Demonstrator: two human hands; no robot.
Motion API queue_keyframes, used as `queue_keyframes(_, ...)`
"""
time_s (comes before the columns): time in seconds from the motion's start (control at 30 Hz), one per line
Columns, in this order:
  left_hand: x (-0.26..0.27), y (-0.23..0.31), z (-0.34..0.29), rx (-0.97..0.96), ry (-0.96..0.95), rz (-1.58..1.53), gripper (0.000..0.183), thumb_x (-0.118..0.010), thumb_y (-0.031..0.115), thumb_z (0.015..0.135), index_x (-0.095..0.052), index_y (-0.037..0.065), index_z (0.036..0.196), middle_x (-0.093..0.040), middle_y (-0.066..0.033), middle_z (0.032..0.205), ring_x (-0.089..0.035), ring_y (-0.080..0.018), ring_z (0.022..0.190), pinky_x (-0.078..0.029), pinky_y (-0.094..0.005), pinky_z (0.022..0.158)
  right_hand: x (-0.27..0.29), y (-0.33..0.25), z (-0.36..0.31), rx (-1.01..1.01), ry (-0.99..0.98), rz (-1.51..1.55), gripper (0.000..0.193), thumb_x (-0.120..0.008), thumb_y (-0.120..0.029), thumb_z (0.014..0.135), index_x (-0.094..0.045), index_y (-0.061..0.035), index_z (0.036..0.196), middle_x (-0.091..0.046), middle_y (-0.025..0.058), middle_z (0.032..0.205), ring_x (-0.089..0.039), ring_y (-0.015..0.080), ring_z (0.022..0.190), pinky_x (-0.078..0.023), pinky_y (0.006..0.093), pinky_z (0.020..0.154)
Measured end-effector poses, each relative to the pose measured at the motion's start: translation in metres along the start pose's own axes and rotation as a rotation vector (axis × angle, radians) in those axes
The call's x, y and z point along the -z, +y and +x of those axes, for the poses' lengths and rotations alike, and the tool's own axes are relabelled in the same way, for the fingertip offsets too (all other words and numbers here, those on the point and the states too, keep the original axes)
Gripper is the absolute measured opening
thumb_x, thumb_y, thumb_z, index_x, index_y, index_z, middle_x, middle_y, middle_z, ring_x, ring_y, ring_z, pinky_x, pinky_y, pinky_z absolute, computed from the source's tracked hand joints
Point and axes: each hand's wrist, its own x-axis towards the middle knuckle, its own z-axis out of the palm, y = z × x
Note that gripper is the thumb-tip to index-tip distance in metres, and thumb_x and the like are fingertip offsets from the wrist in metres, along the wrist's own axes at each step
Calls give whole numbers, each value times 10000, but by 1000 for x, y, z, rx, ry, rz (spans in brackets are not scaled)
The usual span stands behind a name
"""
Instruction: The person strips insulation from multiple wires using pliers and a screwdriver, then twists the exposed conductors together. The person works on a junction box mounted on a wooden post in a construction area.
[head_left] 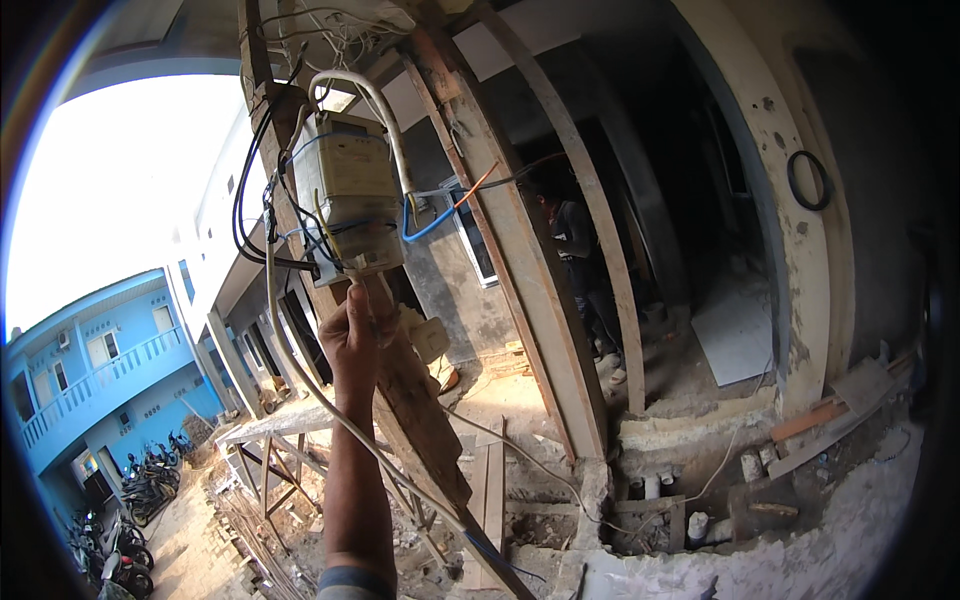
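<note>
My left hand [356, 322] is raised at the underside of an electricity meter box [345, 190], its fingers closed and pressed together. What they pinch is hidden, though a short pale piece shows just above the fingertips. The box is cream-coloured with a clear lower cover, fixed to a tilted wooden post [425, 420]. A thick white cable [375, 92] loops over its top. Black wires [243, 215] bend round its left side. To its right, a blue wire [428, 232] and an orange wire [478, 185] stick out. My right hand is out of view.
A person [580, 250] stands in the dark doorway beyond the wooden uprights [520, 260]. White pipes [655, 487] rise from rubble at lower right. A rough wooden trestle [275, 425] stands left, with parked motorcycles [125, 560] further off. A black cable coil [808, 181] hangs on the right wall.
</note>
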Motion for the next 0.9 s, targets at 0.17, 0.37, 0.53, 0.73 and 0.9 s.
queue_keyframes(0.17, 7, 2, -4, 0, 1, 17, 515, -608, 459, 1063, -742, 34, 806, -629, 10, 635, -528, -51, 565, -367, -236, 532, -4, 11, 10, -36, -29, 81, 269, -677, -209, 855, -641, 57, 841, -631, 134, 602, -624, 251, 454, -498, 407, 422)
queue_keyframes(0.37, 9, 2, -8, 4, -60, -2, 497, -605, 438, 1070, -755, 27, 834, -635, 18, 662, -529, -45, 597, -375, -235, 562, -25, 32, 40, 184, 28, -36, 280, -689, -220, 878, -662, 58, 886, -637, 155, 635, -633, 277, 492, -510, 424, 464)
queue_keyframes(0.53, 10, 2, -15, -99, -19, 171, 396, -556, 288, 1107, -706, -7, 890, -643, -14, 700, -584, -62, 637, -450, -241, 576, -26, -65, 33, 560, 165, -343, 241, -715, -210, 874, -660, 19, 921, -675, 196, 746, -699, 369, 698, -552, 473, 638)
queue_keyframes(0.73, 6, -2, -24, -141, -26, 255, 403, -525, 285, 1115, -695, -25, 920, -677, -40, 770, -606, -74, 681, -480, -253, 600, -43, -296, 16, 895, -12, 185, 189, -762, -138, 848, -645, -18, 936, -720, 129, 818, -727, 266, 762, -553, 396, 701)
queue_keyframes(0.9, 13, -2, -26, -152, -13, 431, 445, -482, 332, 1122, -692, -27, 963, -700, -57, 810, -624, -106, 737, -489, -286, 663, -68, -436, -1, 1293, -83, 254, 315, -751, -100, 852, -574, -51, 1107, -697, 126, 876, -729, 299, 812, -567, 388, 727)
